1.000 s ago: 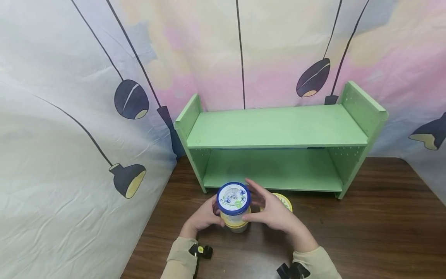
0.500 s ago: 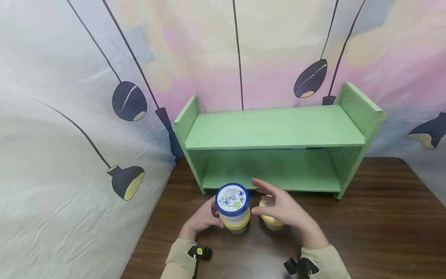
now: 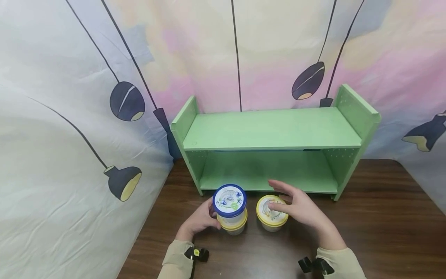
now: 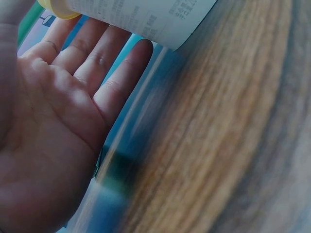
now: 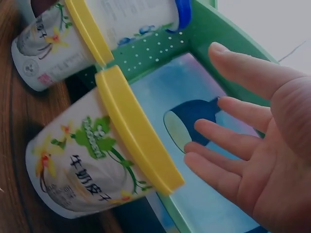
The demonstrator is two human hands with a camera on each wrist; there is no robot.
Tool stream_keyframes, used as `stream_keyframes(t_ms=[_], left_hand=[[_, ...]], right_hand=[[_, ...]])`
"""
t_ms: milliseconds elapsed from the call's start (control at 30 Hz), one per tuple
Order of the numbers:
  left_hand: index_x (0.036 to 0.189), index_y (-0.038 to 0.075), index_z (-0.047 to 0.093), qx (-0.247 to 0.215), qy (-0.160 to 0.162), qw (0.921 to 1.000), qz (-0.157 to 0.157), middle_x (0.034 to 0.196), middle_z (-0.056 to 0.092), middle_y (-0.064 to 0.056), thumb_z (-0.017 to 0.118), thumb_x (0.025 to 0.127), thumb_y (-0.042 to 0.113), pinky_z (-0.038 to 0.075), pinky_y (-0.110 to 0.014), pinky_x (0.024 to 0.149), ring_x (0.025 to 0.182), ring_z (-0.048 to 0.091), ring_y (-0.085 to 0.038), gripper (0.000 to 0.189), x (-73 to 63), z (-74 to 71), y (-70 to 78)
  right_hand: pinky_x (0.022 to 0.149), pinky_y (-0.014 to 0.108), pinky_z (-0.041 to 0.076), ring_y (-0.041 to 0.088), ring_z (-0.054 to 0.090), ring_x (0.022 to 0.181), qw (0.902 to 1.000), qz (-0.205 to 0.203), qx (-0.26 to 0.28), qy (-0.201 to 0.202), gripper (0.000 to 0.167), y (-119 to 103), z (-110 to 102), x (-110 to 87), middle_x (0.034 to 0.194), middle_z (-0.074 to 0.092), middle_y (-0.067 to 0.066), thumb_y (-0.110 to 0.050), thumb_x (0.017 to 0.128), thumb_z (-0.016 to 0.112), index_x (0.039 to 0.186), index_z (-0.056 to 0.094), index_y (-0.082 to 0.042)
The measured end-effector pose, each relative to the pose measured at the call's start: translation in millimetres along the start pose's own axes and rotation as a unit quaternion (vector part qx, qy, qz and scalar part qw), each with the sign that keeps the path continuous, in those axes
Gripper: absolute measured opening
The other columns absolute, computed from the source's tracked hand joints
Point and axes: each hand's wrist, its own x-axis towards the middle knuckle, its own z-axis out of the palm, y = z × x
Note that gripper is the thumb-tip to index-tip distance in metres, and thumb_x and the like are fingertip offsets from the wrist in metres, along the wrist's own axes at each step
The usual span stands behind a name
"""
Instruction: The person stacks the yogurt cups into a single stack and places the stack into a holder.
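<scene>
A blue-lidded tub (image 3: 229, 199) stands on top of a yellow-lidded tub (image 3: 235, 229), both upright on the table. My left hand (image 3: 199, 221) is at the left side of this stack, its thumb by the lower tub. In the left wrist view its fingers (image 4: 99, 58) are nearly straight, with their tips partly behind a tub; firm contact cannot be told. Just right of the stack stands a second yellow-lidded tub (image 3: 270, 217). My right hand (image 3: 299, 205) hovers over its right side with spread fingers. In the right wrist view those fingers (image 5: 218, 174) hold nothing and stay apart from the tub.
A green two-tier shelf (image 3: 271, 130) stands directly behind the tubs, with raised side panels. The dark wooden table (image 3: 390, 217) extends to the right and in front. A printed cloth (image 3: 69, 186) with lamp drawings hangs at the left and back.
My right hand has left the stack and moved right, over the second yellow-lidded tub, which now shows fully. My left hand stays beside the stack. The head view has shifted slightly.
</scene>
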Motion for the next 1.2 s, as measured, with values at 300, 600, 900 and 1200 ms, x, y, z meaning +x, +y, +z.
stream_keyframes(t_ms=[300,600,900,1200], left_hand=[[0.163,0.014,0.04,0.001,-0.004,1.0,-0.004,0.16,0.051,-0.011,0.095,0.082,0.04,0.042,-0.039,0.12,0.148,0.048,-0.028,0.101,-0.8,2.4,2.2],[0.162,0.011,0.04,-0.002,-0.003,1.0,0.003,0.159,0.052,-0.013,0.095,0.082,0.04,0.042,-0.038,0.119,0.147,0.05,-0.028,0.102,-0.9,1.2,-0.1],[0.163,0.009,0.039,0.006,0.01,0.9999,-0.01,0.158,0.053,-0.013,0.097,0.079,0.042,0.044,-0.038,0.118,0.145,0.052,-0.026,0.107,-2.8,1.2,2.6],[0.164,0.009,0.037,0.002,0.009,0.9999,-0.01,0.159,0.052,-0.013,0.096,0.08,0.04,0.044,-0.039,0.118,0.146,0.051,-0.027,0.107,-3.2,0.9,2.2]], right_hand=[[0.115,0.064,0.041,0.045,0.045,0.148,0.9974,0.017,-0.058,-0.039,0.08,5,-10,-7.7,0.161,0.05,0.017,-0.029,0.093,0.087,0.159,0.049,-0.004],[0.117,0.067,0.037,0.045,0.042,0.149,0.9879,0.014,-0.138,-0.07,0.084,7,-18,-10.4,0.16,0.052,0.017,-0.037,0.089,0.089,0.157,0.052,-0.005],[0.113,0.067,0.041,0.047,0.041,0.15,0.9867,0.028,-0.137,-0.084,0.09,10,-23,-11.1,0.162,0.048,0.02,-0.039,0.086,0.09,0.159,0.049,-0.006],[0.111,0.067,0.045,0.049,0.035,0.152,0.9877,0.035,-0.114,-0.1,0.096,13,-26,-12.6,0.164,0.043,0.023,-0.04,0.085,0.092,0.161,0.045,-0.003]])
